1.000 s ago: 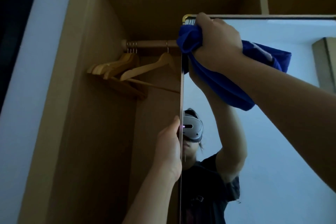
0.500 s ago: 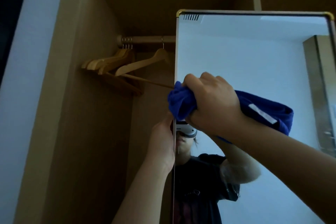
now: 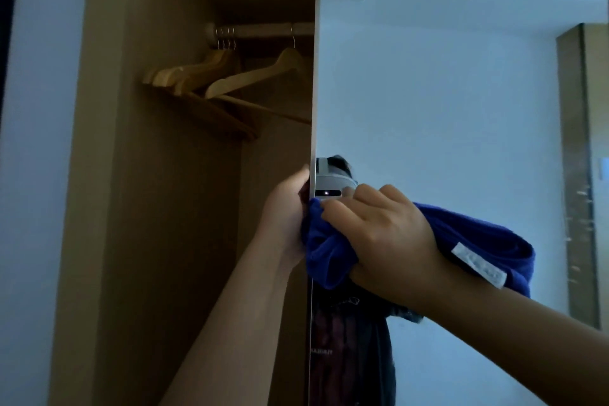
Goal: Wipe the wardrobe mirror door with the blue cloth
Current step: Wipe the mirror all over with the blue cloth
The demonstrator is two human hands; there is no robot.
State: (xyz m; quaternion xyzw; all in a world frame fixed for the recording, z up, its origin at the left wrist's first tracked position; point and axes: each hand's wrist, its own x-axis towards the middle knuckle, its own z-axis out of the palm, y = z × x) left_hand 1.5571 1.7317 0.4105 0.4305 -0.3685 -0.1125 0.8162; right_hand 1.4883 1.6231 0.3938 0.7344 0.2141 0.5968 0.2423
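Head-cam view, dim light, looking up at an open wardrobe. The mirror door [image 3: 461, 92] fills the right side; it has a thin gold frame w/ rounded top corners, and its left edge runs down the centre of the view.

Right hand [image 3: 382, 234] grips a bunched blue cloth [image 3: 333, 254], fingers curled round it, and presses it against the glass right at the door's left edge, about mid-height. The rest of the cloth trails back over the right wrist; a white label [image 3: 479, 269] shows on that part.

Left hand [image 3: 286, 211] holds the door's left edge from the wardrobe side, thumb up along the edge, fingers wrapped behind and mostly hidden. It sits just beside the cloth, touching or nearly so; can't tell which.

Glass reflects the person's dark shirt, a headset, a pale wall and a ceiling vent near the door's top-left corner.

Left of the door, inside the wardrobe [image 3: 171, 208]: a rail [image 3: 260, 31] near the top w/ several bare wooden hangers [image 3: 211, 76], most bunched at the rail's left end, one apart nearer the door.
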